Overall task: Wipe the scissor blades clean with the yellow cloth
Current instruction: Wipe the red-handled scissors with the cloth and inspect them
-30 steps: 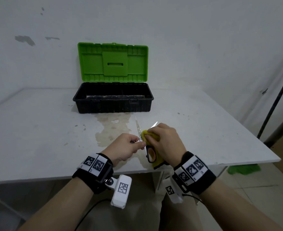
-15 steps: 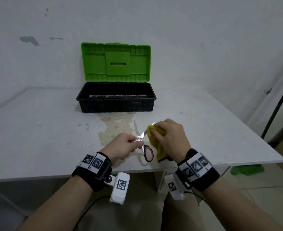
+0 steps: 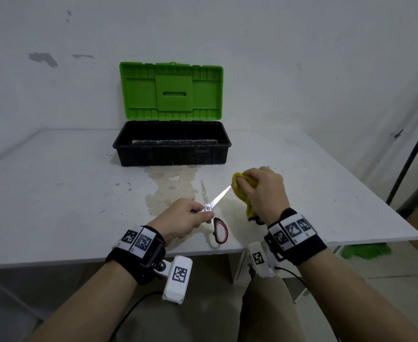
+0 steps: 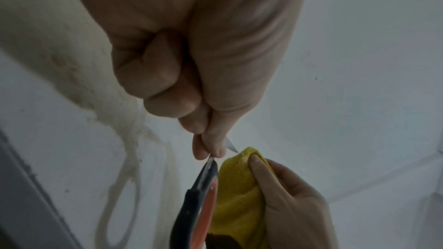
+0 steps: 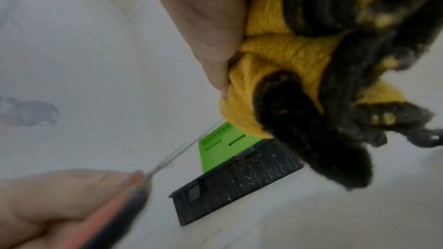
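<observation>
1. Pinching the scissors [image 3: 210, 206] at the pivot, the left hand [image 3: 182, 219] has its thumb and curled fingers clamped on the metal just above the red-and-black handle loop [image 3: 219, 230], which hangs toward the near table edge. The left wrist view shows the fingertips [image 4: 210, 150] pressed together on the blade root.
2. The scissors are held open above the white table [image 3: 55, 206], one blade [image 3: 204, 192] pointing away, the other blade [image 3: 220, 197] angled up to the right.
3. The right hand [image 3: 264, 193] has its fingers curled around the bunched yellow cloth [image 3: 240, 191], with the cloth at the very tip of the right-angled blade. In the right wrist view the thumb presses into the yellow folds [image 5: 275, 54], and the cloth's dark, soiled part [image 5: 311, 130] hangs below.
4. Judged from this, the step in hand is a wiping stroke along one blade, at its tip end. The next move likely calls for re-seating the cloth near the pivot or shifting to the other blade, keeping fabric between fingers and edge while the left hand holds the scissors steady.
5. Farther back a stain [image 3: 171, 188] marks the table, and beyond it stands an open toolbox [image 3: 172, 149] with its green lid [image 3: 171, 91] raised against the wall.
</observation>
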`<act>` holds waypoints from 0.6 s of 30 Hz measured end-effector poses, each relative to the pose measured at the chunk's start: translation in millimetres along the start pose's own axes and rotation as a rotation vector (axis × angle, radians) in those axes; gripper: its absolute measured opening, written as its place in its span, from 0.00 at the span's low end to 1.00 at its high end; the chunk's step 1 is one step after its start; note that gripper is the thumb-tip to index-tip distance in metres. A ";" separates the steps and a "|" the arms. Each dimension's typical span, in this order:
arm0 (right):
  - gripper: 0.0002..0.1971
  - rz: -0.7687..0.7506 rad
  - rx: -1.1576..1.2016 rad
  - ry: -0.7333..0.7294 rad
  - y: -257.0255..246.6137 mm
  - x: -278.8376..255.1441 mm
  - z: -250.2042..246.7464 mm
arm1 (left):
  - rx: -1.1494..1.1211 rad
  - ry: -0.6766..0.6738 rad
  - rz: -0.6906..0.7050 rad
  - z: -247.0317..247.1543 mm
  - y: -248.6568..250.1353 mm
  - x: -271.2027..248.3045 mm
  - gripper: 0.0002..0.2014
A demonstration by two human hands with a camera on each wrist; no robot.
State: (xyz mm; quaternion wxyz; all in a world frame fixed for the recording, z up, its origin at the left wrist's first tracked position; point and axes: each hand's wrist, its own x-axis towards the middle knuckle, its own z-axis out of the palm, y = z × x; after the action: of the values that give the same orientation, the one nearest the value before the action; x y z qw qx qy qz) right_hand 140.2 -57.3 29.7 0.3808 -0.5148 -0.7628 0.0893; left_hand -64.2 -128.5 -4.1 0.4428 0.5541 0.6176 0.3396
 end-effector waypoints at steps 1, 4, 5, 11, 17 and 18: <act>0.10 -0.036 0.008 0.010 -2.9 -3.7 -1.9 | -0.008 0.004 -0.003 -0.8 0.9 1.2 0.11; 0.09 -0.137 0.014 -0.044 -18.5 -22.5 5.8 | -0.010 0.018 0.008 -1.5 3.3 4.3 0.12; 0.09 -0.158 0.015 -0.072 -21.8 -27.8 10.5 | -0.007 0.014 0.017 -0.6 4.5 5.2 0.12; 0.10 -0.143 -0.013 -0.121 -18.1 -31.1 24.5 | 0.113 0.018 0.105 3.1 4.7 2.9 0.13; 0.11 0.066 -0.036 -0.035 4.8 1.8 2.0 | 0.074 0.003 0.075 1.9 -1.0 -0.1 0.22; 0.10 0.076 -0.023 -0.012 5.8 3.4 -3.2 | 0.049 -0.004 0.055 1.7 0.6 -1.3 0.18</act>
State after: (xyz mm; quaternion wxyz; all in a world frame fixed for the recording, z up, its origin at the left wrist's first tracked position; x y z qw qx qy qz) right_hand 145.9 -52.6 30.5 0.3668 -0.5472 -0.7460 0.0978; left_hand -62.5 -129.8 -4.0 0.4210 0.5823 0.6093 0.3354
